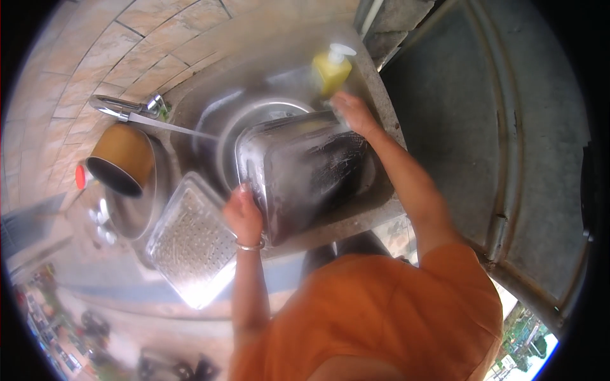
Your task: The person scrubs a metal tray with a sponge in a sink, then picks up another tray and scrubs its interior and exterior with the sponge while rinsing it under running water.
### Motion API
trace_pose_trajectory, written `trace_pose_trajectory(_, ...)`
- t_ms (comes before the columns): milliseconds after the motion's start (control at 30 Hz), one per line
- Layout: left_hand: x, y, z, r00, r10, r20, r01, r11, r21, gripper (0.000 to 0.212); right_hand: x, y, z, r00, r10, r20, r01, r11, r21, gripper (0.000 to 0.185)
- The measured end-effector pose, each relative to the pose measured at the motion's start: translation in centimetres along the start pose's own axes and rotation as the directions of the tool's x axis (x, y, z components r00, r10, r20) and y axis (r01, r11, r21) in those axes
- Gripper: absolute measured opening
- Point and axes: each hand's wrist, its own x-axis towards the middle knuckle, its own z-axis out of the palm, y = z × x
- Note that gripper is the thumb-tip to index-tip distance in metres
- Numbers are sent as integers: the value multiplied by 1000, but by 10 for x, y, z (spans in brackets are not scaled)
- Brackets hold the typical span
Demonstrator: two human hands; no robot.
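Note:
A wet rectangular metal pan point(305, 166) is tilted over the sink point(190, 102), with white suds and water streaks on its surface. My left hand point(244, 216), with a bangle at the wrist, grips the pan's left edge. At the far right corner, my right hand point(355, 113) presses a pale scrubbing pad point(339, 115) to the pan; the blurred pad is mostly covered by the fingers. Behind the pan lies a round metal basin point(228, 128), partly hidden. Water runs into it from the chrome faucet point(114, 107).
A yellow pump bottle point(332, 71) stands at the sink's back right. On the left are a perforated metal tray point(193, 243), a tipped gold-coloured pot point(125, 155), a large metal bowl point(136, 214) and a red-capped container point(81, 177). A grey metal door point(448, 119) is to the right.

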Motion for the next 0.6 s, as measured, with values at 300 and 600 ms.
trace_pose_trajectory(300, 20, 72, -42, 998, -67, 6, 67, 973, -222, 33, -26, -147, 37, 980, -135, 149, 168, 956, -241, 33)
trace_pose_trajectory(600, 20, 127, -81, 997, 36, -72, -66, 879, -473, 25, -34, -242, 44, 866, -425, 263, 497, 786, -367, 31)
